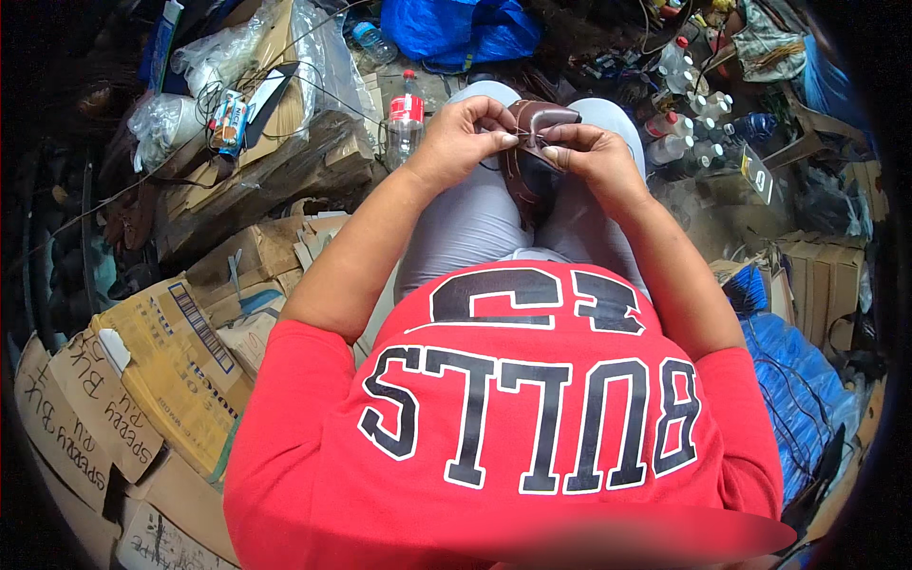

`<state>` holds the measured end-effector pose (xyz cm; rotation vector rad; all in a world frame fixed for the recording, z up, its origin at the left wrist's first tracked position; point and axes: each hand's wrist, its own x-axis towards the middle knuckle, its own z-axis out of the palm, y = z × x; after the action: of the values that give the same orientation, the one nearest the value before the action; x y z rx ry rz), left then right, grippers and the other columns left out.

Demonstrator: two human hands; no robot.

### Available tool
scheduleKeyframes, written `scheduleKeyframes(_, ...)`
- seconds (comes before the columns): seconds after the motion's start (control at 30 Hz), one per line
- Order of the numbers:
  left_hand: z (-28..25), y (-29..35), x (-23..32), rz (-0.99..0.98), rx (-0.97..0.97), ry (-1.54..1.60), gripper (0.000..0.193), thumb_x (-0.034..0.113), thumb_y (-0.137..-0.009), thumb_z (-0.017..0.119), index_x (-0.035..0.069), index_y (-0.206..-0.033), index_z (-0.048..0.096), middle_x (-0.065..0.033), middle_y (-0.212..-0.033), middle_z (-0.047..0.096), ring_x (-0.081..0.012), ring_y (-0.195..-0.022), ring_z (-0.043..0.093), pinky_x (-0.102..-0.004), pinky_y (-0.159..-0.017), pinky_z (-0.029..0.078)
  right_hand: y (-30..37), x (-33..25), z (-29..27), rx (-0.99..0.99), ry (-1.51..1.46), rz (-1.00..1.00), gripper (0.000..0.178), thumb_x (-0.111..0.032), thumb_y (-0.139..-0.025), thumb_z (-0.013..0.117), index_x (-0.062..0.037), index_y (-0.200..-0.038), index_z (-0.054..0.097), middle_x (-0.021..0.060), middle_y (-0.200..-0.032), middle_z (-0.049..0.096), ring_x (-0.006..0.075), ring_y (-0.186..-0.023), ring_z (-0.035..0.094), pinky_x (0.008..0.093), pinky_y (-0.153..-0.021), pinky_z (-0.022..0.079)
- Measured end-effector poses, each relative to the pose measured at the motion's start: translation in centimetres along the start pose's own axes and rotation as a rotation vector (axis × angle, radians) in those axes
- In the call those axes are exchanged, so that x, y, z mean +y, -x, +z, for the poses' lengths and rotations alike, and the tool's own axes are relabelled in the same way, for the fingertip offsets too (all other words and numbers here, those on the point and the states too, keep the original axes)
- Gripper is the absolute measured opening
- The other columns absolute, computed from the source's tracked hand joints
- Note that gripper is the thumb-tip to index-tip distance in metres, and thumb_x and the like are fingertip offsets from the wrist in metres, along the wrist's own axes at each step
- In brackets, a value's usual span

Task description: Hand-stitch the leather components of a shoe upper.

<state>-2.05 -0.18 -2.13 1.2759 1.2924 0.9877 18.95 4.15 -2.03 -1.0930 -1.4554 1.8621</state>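
A brown leather shoe [546, 119] rests between my knees, its upper partly hidden by my fingers. My left hand [465, 141] pinches thumb against forefinger at the left side of the shoe. Opposite it, my right hand [600, 160] is also closed in a pinch, close against the shoe's right side. Something thin and thread-like shows between the two pinches, too fine to make out. A dark strand loops below my left fingertips. The lower part of the shoe lies in shadow between my thighs.
To the left stand a clear bottle [406, 114] with a red cap and flattened cardboard [171, 361]. A blue plastic bag [461, 33] lies ahead. Several small bottles [689, 128] cluster at the right, above a blue tarp [793, 380].
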Motion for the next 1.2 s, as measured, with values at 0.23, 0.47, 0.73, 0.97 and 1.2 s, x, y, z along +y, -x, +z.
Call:
scheduleKeyframes(0.23,0.4,-0.7,0.2,0.015,-0.043,0.042,0.014,0.003,-0.078,0.065,0.002,-0.092,0.061,-0.0005,-0.084,0.062,-0.0069,-0.077,0.057,-0.0209,-0.072,0.046,-0.1,0.2,0.0,-0.029,-0.237,0.083,0.021,-0.002,-0.078,0.067,0.0012,-0.098,0.062,0.0068,-0.089,0.066,0.0113,-0.080,0.060,0.0235,-0.075,0.047)
scheduleKeyframes(0.47,0.6,-1.0,2.3,0.022,-0.067,-0.020,0.011,0.002,-0.073,0.070,0.004,-0.083,0.068,-0.0010,-0.079,0.064,-0.0099,-0.078,0.058,-0.0246,-0.074,0.046,0.2,0.2,-0.1,-0.016,-0.309,0.065,0.018,-0.004,-0.076,0.071,0.0019,-0.092,0.063,0.0061,-0.084,0.066,0.0114,-0.076,0.061,0.0224,-0.071,0.048)
scheduleKeyframes(0.73,1.0,-2.0,1.4,0.385,0.093,-0.360,0.014,0.001,-0.063,0.074,0.008,-0.075,0.069,-0.0007,-0.078,0.063,-0.0169,-0.087,0.053,-0.0294,-0.083,0.039,0.0,-0.5,-0.6,0.066,0.115,-0.158,0.007,-0.006,-0.076,0.071,-0.0013,-0.079,0.066,0.0016,-0.077,0.060,0.0103,-0.072,0.055,0.0224,-0.064,0.044)
scheduleKeyframes(0.97,-1.3,-0.6,1.9,0.364,0.105,-0.358,0.007,0.000,-0.069,0.069,0.003,-0.074,0.065,-0.0061,-0.079,0.060,-0.0177,-0.081,0.054,-0.0289,-0.076,0.042,1.4,-1.2,-4.0,0.065,0.156,-0.112,0.011,-0.010,-0.075,0.070,-0.0018,-0.080,0.064,0.0012,-0.075,0.056,0.0117,-0.071,0.052,0.0247,-0.063,0.041)
scheduleKeyframes(1.2,1.4,0.4,5.7,0.386,-0.188,-1.026,0.008,0.008,-0.080,0.054,0.004,-0.088,0.055,-0.0140,-0.076,0.063,-0.0329,-0.081,0.062,-0.0430,-0.072,0.045,1.6,-4.8,-1.7,-0.108,1.138,-0.464,0.011,-0.010,-0.079,0.056,-0.0075,-0.089,0.060,0.0134,-0.076,0.063,0.0325,-0.077,0.061,0.0423,-0.076,0.041)
